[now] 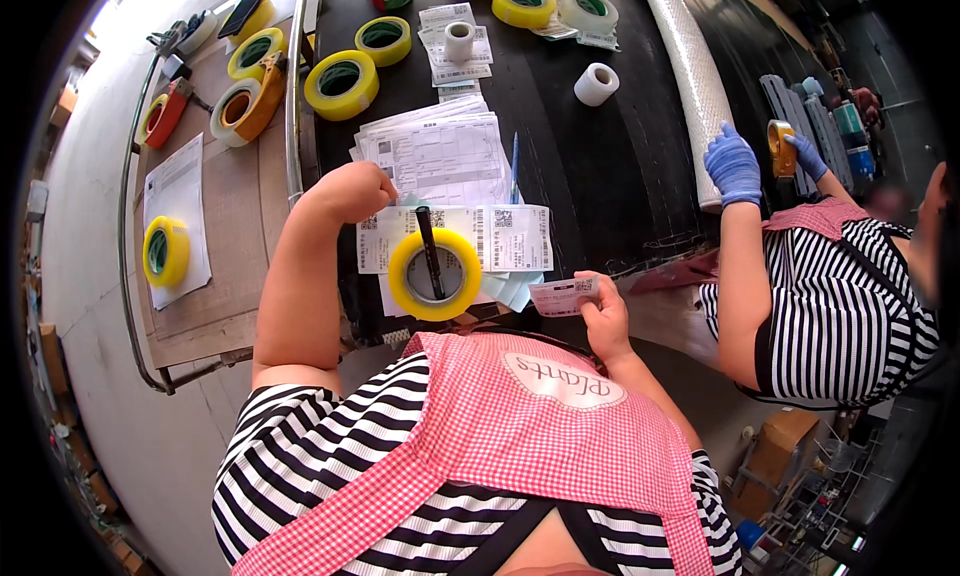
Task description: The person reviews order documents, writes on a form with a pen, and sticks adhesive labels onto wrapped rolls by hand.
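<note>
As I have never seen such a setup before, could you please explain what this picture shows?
There is no robot here: a head-worn camera looks down, and its fisheye lens bends straight edges. The wearer's bare right hand holds a small printed slip; the bare left hand is curled beside stacked papers. The black surface bears printed labels, a yellow tape roll with a black marker across it, and more tape rolls. The blue-gloved hand belongs to a co-worker.
</note>
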Demonstrator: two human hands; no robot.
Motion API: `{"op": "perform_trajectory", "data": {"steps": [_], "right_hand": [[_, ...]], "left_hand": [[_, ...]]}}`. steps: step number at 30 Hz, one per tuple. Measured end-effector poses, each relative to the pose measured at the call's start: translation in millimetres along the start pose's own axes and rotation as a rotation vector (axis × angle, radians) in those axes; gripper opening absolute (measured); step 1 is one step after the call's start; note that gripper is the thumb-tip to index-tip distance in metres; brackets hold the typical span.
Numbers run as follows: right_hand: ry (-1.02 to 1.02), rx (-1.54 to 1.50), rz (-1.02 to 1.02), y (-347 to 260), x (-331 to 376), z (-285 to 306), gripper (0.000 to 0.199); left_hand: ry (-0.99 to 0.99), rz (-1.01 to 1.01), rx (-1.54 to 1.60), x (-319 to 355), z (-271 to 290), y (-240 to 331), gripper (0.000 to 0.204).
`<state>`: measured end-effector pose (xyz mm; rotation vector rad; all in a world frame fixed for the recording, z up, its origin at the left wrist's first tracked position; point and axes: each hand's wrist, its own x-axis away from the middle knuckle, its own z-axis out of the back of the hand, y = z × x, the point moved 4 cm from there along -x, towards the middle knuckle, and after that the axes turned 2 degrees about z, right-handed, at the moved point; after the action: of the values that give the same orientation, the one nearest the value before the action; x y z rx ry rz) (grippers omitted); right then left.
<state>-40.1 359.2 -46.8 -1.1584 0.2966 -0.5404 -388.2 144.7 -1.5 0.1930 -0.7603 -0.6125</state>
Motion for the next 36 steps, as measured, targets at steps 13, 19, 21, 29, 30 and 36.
{"op": "perform_trajectory", "data": {"steps": [13, 19, 21, 29, 30, 36], "right_hand": [[0.02, -0.042, -0.04, 0, -1, 0, 0.03], [0.02, -0.025, -0.025, 2, 0, 1, 0.032], [0.014, -0.039, -0.046, 3, 0, 0, 0.031], [-0.009, -0.029, -0.042, -3, 0, 0, 0.034], [-0.013, -0.122, -0.115, -3, -1, -1, 0.03], [-0.051, -0.525, -0.421, -7, -16, -9, 0.023]], "left_hand": [[0.007, -0.122, -0.059, -12, -12, 8, 0.02], [0.033, -0.17, -0.138, -17, -20, 7, 0.021], [0.042, -0.182, -0.119, -20, -19, 7, 0.02], [-0.016, -0.218, -0.051, -12, -17, 16, 0.01], [-0.02, -0.204, -0.067, -11, -16, 17, 0.01], [-0.043, -0.207, -0.049, -14, -17, 19, 0.009]]}}
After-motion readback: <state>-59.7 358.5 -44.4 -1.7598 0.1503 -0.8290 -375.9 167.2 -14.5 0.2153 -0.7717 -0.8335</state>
